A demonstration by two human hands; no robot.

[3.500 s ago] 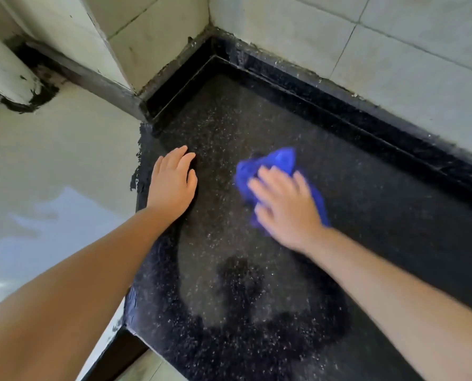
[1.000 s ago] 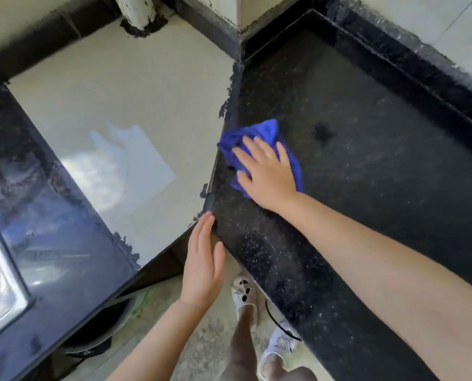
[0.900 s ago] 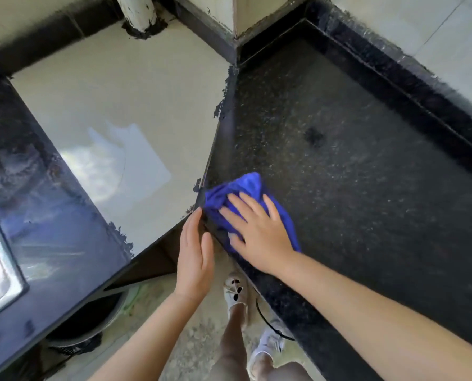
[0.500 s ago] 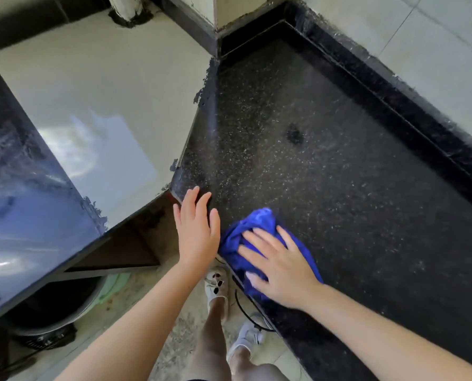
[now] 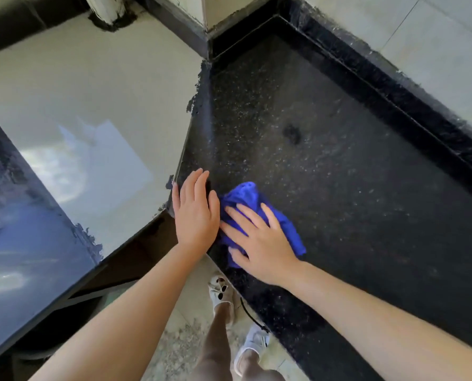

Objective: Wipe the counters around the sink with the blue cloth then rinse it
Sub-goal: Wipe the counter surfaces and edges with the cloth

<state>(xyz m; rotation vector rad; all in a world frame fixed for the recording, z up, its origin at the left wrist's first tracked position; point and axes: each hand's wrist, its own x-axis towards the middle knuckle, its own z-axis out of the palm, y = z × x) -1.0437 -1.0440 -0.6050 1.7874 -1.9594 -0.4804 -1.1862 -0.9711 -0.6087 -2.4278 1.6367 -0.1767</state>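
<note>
The crumpled blue cloth (image 5: 246, 196) lies on the black speckled counter (image 5: 339, 188) near its front left corner. My right hand (image 5: 259, 243) presses flat on the cloth with fingers spread and straight, covering most of it. My left hand (image 5: 195, 213) rests flat at the counter's corner edge, fingers straight, right beside the cloth and touching it on its left side.
A cream tiled surface (image 5: 92, 92) adjoins the counter on the left, with a glossy dark counter (image 5: 23, 243) further left. A black raised rim (image 5: 394, 86) and tiled wall run behind. A white pipe (image 5: 105, 6) stands at the back. My feet in white sandals (image 5: 221, 292) show below.
The right hand has slid the cloth along the left edge toward the front corner, then slightly back onto the counter. The left hand moved from beside the edge up onto the corner, against the cloth.
</note>
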